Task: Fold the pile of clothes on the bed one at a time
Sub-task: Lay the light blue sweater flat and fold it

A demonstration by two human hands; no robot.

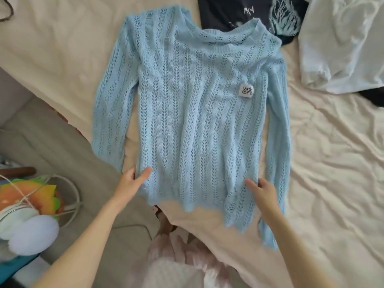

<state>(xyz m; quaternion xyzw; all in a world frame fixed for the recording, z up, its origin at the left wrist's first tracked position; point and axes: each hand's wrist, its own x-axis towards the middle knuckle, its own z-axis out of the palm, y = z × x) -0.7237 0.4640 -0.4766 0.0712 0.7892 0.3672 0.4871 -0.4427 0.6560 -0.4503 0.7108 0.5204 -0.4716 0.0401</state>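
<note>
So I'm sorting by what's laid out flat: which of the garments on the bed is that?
The light blue open-knit sweater, spread flat with both sleeves down. The dark printed garment and white one lie bunched.

The light blue sweater (193, 113) is open-knit, holey and matt, with a frayed hem and a smooth white label patch (246, 91). The cream bedsheet (332, 163) is soft, rumpled cloth. A dark printed T-shirt (239, 13) looks like smooth jersey; the white garment (342, 42) has a faint sheen.
</note>
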